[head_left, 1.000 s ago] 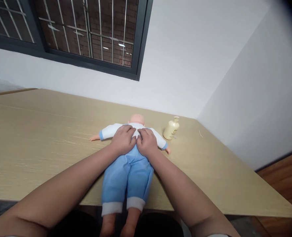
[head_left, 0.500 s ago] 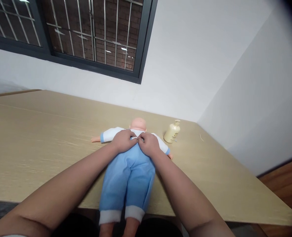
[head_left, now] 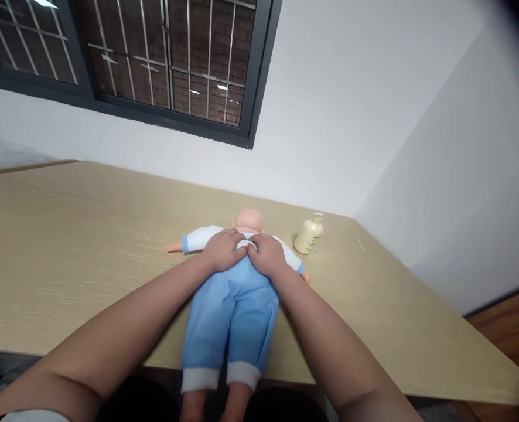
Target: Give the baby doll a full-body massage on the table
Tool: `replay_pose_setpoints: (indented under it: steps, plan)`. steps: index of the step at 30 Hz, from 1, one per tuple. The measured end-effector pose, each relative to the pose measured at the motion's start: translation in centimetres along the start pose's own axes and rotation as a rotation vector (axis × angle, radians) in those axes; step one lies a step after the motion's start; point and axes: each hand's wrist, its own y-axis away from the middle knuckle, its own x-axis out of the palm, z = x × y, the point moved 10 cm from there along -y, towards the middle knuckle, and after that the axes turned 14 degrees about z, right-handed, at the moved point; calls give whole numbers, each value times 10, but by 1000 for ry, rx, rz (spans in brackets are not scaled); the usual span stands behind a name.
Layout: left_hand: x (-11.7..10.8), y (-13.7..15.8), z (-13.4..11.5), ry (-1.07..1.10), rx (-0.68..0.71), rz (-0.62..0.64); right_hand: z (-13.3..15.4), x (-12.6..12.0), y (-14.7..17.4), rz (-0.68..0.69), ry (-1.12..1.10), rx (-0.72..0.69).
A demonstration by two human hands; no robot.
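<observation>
A baby doll (head_left: 233, 293) in a white top and light blue trousers lies stretched out on the table, its arms spread and its bare feet past the near edge. Only the smooth bald side of its head (head_left: 248, 220) shows. My left hand (head_left: 225, 248) rests on the left of the doll's upper body, and my right hand (head_left: 266, 253) mirrors it on the right. Both hands lie fairly flat, with the thumbs pointing inward and nearly meeting. A strip of white cloth shows between them. The far fingertips are partly hidden.
To the right of the doll's head stands a cream pump bottle (head_left: 308, 235). A thin pale strip (head_left: 362, 244) lies farther right on the wooden table (head_left: 88, 246). Behind are a white wall (head_left: 330, 105) and a barred window (head_left: 171, 64).
My fingers and thumbs have loosened from a more curled, pinched pose near the doll's middle and now lie flatter. The view has shifted slightly; doll and bottle stay put.
</observation>
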Motion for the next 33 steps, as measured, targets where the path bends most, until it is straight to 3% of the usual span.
replay_pose_setpoints:
  steps: [6, 10, 17, 22, 26, 30, 33]
  plan:
    - [0, 6, -3, -44, 44, -71, 6, -6, 8, -110, 21, -50]
    - [0, 9, -2, -69, 34, -111, 3, -7, 14, -173, 29, -12]
    - [3, -2, 12, 34, -66, 5, -6, 1, 0, -16, 14, 38]
    - [6, -7, 15, 44, -39, 40, -8, 2, -4, 41, -21, 25]
    - [3, 0, 15, 41, -16, -62, -7, -6, 5, -120, -35, 7]
    - [-19, 18, 18, 28, -48, -283, -4, -21, 20, -295, -20, -2]
    - [-33, 27, 27, -29, -170, -270, -12, -33, 28, -281, 16, 102]
